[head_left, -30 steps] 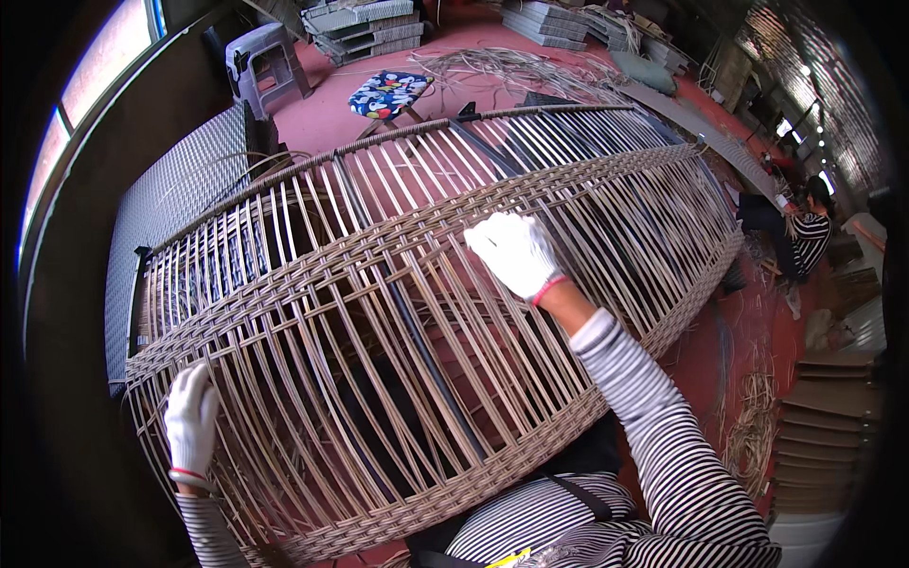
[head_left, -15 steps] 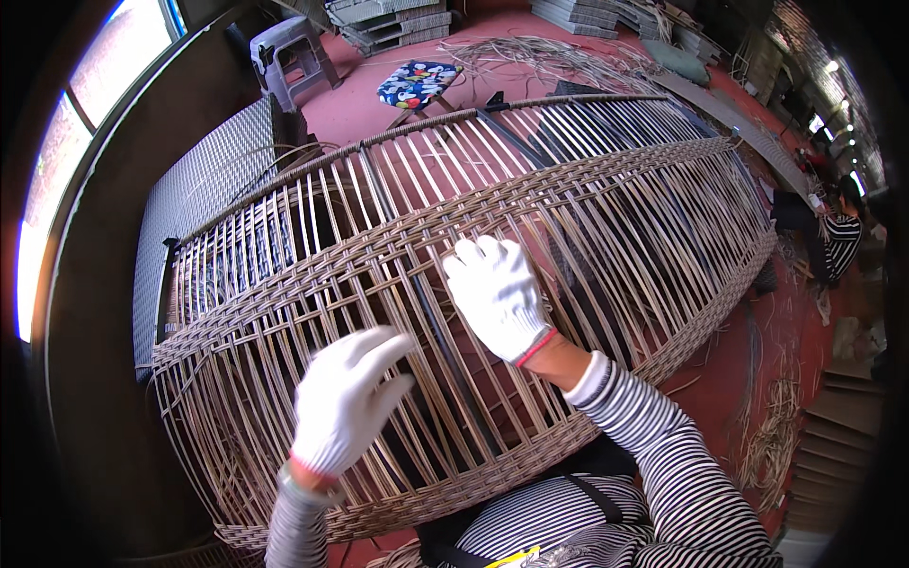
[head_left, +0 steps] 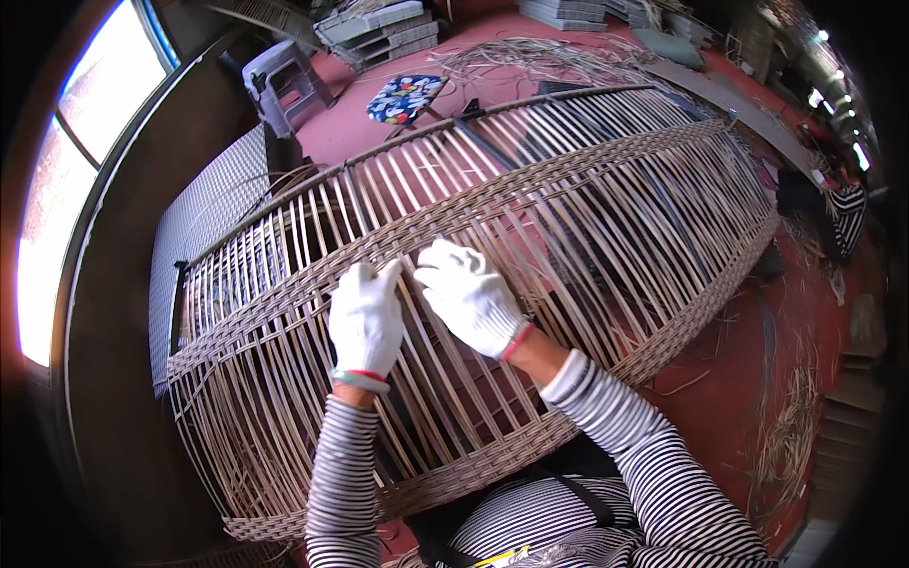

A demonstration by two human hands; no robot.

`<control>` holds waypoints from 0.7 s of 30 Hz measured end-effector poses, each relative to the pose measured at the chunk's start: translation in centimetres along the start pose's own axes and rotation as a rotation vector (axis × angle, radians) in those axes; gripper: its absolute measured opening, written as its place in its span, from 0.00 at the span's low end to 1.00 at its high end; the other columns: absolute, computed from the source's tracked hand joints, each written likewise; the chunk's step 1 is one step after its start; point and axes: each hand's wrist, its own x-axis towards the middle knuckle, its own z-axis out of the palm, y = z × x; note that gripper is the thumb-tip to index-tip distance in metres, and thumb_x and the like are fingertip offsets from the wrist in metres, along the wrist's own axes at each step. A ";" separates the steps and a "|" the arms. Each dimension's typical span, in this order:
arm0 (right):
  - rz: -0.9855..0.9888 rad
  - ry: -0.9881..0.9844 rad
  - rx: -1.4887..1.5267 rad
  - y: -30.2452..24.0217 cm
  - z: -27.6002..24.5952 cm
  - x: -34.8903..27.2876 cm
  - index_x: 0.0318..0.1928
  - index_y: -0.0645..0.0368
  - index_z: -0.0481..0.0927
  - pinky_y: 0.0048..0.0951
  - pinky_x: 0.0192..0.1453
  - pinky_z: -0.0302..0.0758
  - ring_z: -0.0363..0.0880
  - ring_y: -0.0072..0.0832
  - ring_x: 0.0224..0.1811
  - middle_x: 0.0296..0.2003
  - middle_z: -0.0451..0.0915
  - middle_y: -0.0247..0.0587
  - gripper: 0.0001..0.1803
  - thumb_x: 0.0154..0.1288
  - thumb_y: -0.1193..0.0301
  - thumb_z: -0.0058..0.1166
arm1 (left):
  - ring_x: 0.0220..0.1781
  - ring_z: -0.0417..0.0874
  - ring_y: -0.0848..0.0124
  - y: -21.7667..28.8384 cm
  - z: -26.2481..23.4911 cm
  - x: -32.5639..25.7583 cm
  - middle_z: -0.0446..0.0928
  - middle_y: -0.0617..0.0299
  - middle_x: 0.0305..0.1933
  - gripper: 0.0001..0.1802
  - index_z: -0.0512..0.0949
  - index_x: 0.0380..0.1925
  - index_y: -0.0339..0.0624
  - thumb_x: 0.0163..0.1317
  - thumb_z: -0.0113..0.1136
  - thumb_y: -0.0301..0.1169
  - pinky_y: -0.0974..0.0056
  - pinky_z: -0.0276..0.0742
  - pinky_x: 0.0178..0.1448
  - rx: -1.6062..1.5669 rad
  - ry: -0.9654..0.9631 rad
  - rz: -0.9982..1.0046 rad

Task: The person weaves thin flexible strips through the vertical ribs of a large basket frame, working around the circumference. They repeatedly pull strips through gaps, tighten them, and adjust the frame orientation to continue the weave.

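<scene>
A large wicker panel [head_left: 606, 293] of brown rattan-like strands over a dark frame lies before me. A braided band [head_left: 530, 175] crosses its middle. Both hands wear white knitted gloves. My left hand [head_left: 365, 320] is at the band's near edge, fingers bent inward, thumb side toward the other hand. Close by on the right, my right hand [head_left: 471, 289] has its fingers curled over the strands just under the band. What either hand grips is hidden by the gloves.
Beyond the panel are a stool with a patterned seat [head_left: 407, 97], a grey plastic stool [head_left: 282, 85] and stacked grey woven pieces [head_left: 383, 36]. Loose strands [head_left: 544, 62] litter the red floor. At far right sits another person in a striped top [head_left: 847, 222].
My left hand has risen from the lower strands to the braided band, beside my right hand, and its fingers have bent inward. My right hand has shifted slightly left. The view has tilted a little.
</scene>
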 end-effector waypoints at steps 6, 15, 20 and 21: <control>0.306 -0.155 -0.474 7.7 -8.1 -3.1 0.51 0.56 0.88 0.42 0.58 0.83 0.82 0.35 0.59 0.55 0.86 0.42 0.15 0.81 0.58 0.58 | 0.35 0.85 0.69 2.6 -3.3 2.3 0.88 0.63 0.39 0.13 0.89 0.56 0.53 0.76 0.64 0.29 0.63 0.83 0.35 -0.077 0.096 0.072; 0.137 -0.242 -0.234 15.0 -4.5 0.6 0.47 0.56 0.88 0.45 0.60 0.82 0.83 0.43 0.55 0.50 0.84 0.45 0.11 0.73 0.65 0.59 | 0.52 0.86 0.55 10.6 5.6 8.0 0.85 0.54 0.51 0.14 0.85 0.58 0.49 0.76 0.60 0.32 0.51 0.83 0.56 -0.301 0.011 0.138; 0.168 0.050 -0.147 17.3 -10.7 -3.8 0.54 0.56 0.88 0.41 0.57 0.85 0.87 0.39 0.54 0.55 0.87 0.43 0.13 0.79 0.63 0.59 | 0.56 0.87 0.55 11.4 5.9 7.7 0.85 0.52 0.58 0.22 0.81 0.67 0.49 0.74 0.62 0.28 0.48 0.84 0.62 -0.180 -0.024 0.146; 0.196 0.013 -0.325 18.3 -12.3 -4.8 0.53 0.53 0.89 0.40 0.54 0.87 0.87 0.35 0.51 0.54 0.88 0.41 0.13 0.81 0.61 0.58 | 0.55 0.87 0.54 11.6 6.1 7.7 0.85 0.51 0.57 0.23 0.80 0.68 0.49 0.73 0.62 0.28 0.48 0.85 0.62 -0.178 -0.020 0.121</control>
